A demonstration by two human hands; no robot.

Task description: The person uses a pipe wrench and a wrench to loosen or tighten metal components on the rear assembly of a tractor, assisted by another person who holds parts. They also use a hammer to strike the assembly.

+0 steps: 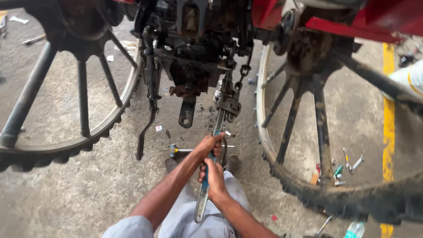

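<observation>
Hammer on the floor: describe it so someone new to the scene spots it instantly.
Start between the two big spoked metal wheels, under the dark machine body. On the concrete floor just left of the person's left hand lies the hammer, partly hidden by that hand. Unlike the long blue-handled wrench gripped in both hands, it lies flat and crosswise, with a blocky head at its left end.

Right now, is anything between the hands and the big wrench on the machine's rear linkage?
Nothing visible. The left hand and right hand both already grip the wrench handle, one above the other; its head sits on the linkage between the two wheels.
</observation>
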